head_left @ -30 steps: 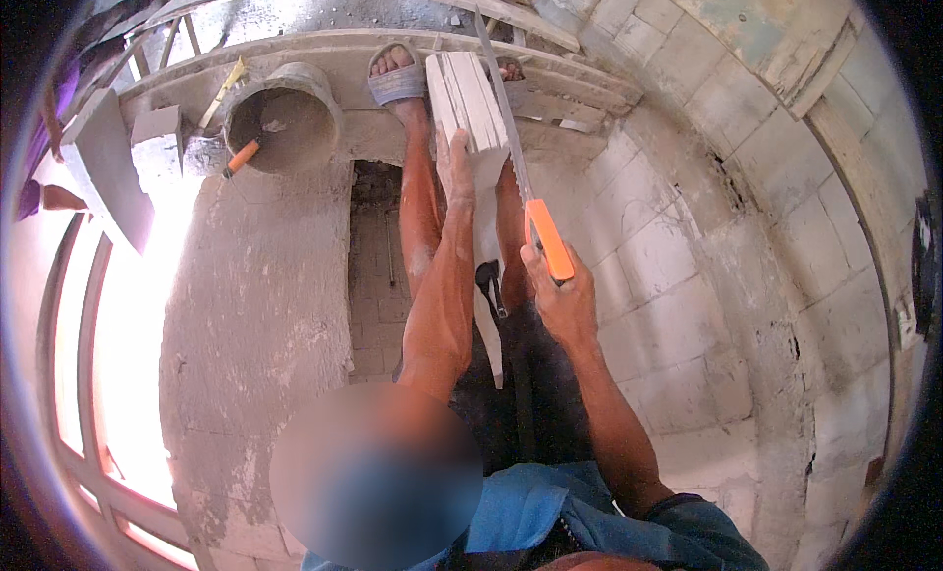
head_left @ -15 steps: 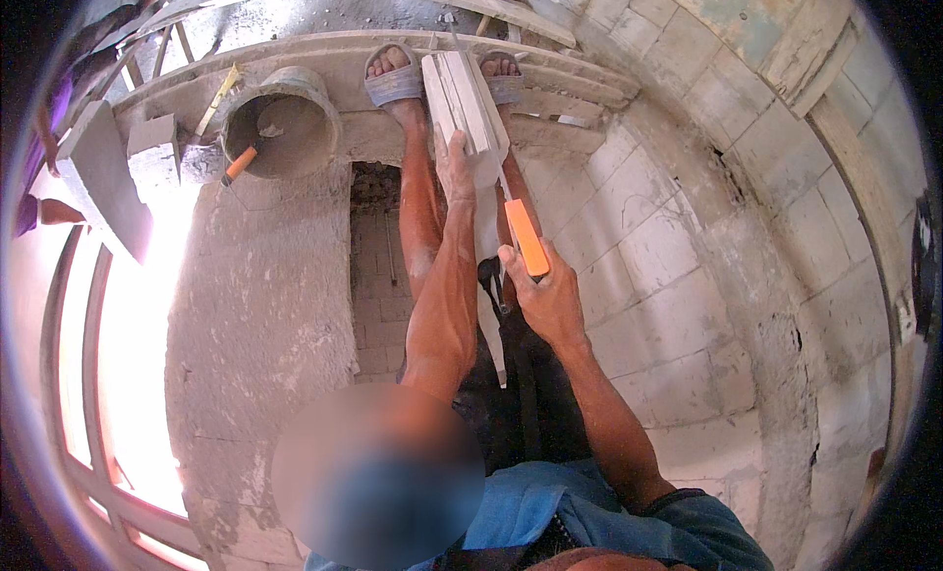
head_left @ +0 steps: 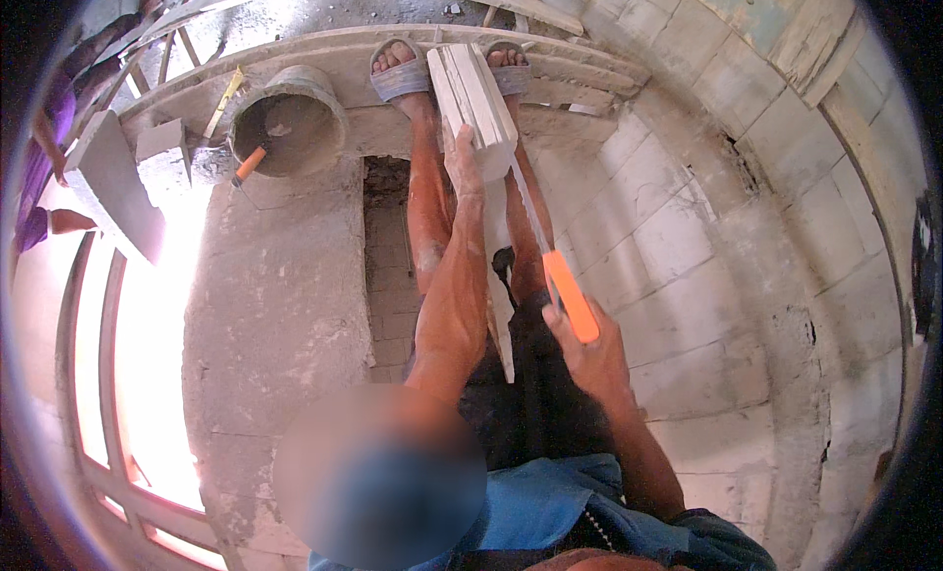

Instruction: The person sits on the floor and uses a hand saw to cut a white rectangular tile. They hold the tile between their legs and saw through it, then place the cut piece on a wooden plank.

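Note:
A long pale block with lengthwise grooves, perhaps lightweight concrete, lies on the wooden boards between my sandalled feet. My left hand is closed on its near left part, the thumb side along the top. In my right hand is the orange handle of a handsaw, with the fingers wrapped round it. The thin saw blade slants up and away to the block's near right edge. Whether its teeth are in a cut cannot be made out.
A mortar bucket stands left of my feet, with an orange-handled tool in it. Grey blocks rest further left, near another person's hand. A gap opens beside the ledge. A block wall is on the right.
My right hand has drawn the saw back toward my body and slightly right, so more blade shows. My left hand stays on the block. The whole view has shifted a little.

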